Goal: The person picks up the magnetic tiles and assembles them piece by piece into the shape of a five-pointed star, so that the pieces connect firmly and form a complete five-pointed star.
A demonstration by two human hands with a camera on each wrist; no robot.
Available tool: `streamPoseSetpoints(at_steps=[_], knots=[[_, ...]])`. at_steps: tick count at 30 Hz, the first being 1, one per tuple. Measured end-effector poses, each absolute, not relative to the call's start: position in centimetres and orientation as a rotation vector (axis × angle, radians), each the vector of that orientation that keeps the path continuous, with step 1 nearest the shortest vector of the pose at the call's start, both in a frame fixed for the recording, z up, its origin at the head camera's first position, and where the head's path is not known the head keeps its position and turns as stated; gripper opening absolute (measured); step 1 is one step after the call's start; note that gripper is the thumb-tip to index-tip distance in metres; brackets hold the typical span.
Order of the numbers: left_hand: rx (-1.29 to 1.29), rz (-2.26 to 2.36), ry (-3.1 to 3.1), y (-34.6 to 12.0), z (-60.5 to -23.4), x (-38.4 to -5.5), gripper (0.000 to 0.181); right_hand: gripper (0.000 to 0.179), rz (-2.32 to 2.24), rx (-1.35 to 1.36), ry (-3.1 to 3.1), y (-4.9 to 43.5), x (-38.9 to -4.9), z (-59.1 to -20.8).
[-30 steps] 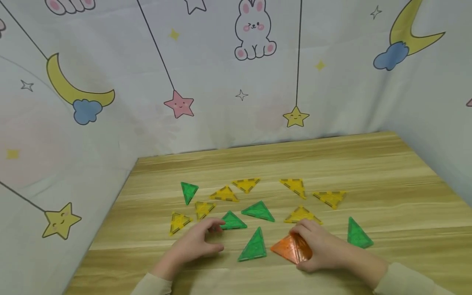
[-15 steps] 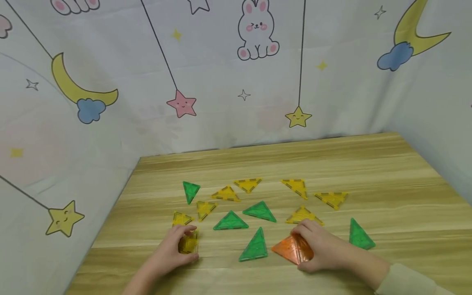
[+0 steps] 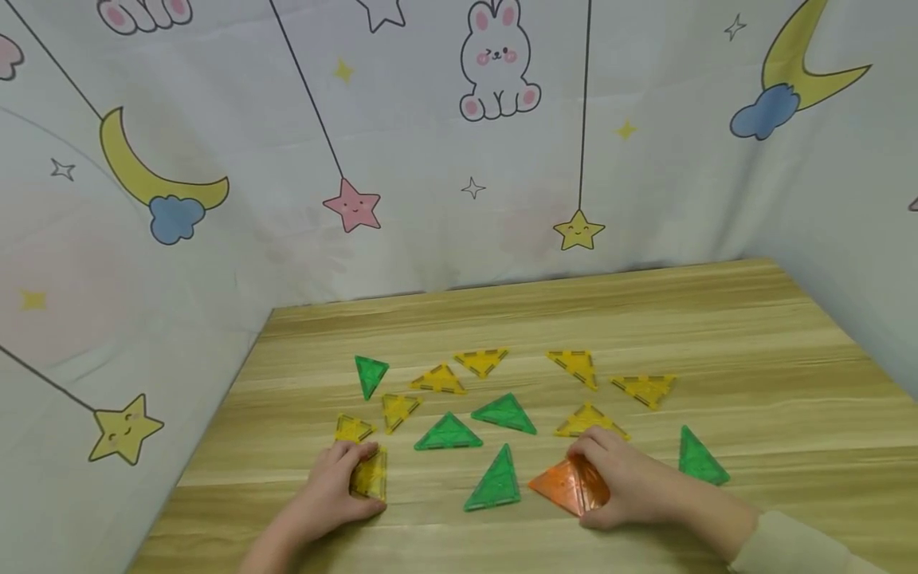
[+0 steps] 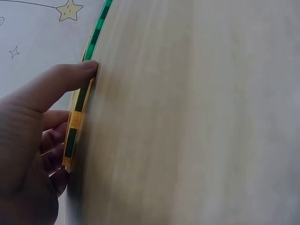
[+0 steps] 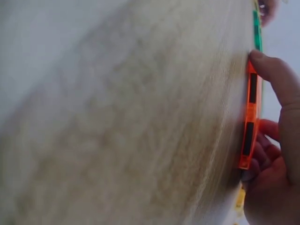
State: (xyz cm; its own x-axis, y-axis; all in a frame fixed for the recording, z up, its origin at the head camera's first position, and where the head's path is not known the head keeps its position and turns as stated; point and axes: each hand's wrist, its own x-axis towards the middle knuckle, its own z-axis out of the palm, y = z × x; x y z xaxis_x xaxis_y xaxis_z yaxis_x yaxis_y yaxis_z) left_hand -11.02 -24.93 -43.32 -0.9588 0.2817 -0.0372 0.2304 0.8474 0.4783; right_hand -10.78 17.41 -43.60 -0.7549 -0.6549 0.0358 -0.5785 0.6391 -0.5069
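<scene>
My left hand [image 3: 326, 490] grips a translucent yellow magnetic tile [image 3: 373, 476] by its edges, flat on the table at the left. In the left wrist view the thumb presses the near end of the tile and the fingers curl round its far side. On the right, my right hand [image 3: 613, 482] holds an orange magnetic tile [image 5: 251, 110] between thumb and fingers, partly hidden by the hand. Against its left edge lies another orange piece [image 3: 558, 484], pointing left. A green triangular tile [image 3: 495, 482] lies between the two hands.
Several yellow triangles, such as a yellow tile [image 3: 482, 361], lie farther back in a loose arc. Green triangles lie among them, with one green tile [image 3: 701, 457] beyond the right forearm. A printed curtain [image 3: 430, 263] stands behind the wooden table [image 3: 717, 319].
My left hand has moved left from beside a green triangle to the front left, where the yellow tile has come into view in its grip. The right hand has stayed on the orange tile.
</scene>
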Motion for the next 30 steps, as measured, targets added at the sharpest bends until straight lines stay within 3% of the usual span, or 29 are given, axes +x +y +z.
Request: streamPoseSetpoints(at_steps=[23,30], knots=[[0.692,0.651,3.016,-23.7,-43.8,-11.8,0.071,0.074,-0.724,-1.026,2.778,17.2,-10.7,-43.6],[0.724,0.68,3.013,-23.7,-44.0,-11.8,0.07,0.055,-0.682,-1.193,2.759,15.5,-11.0,-42.7]])
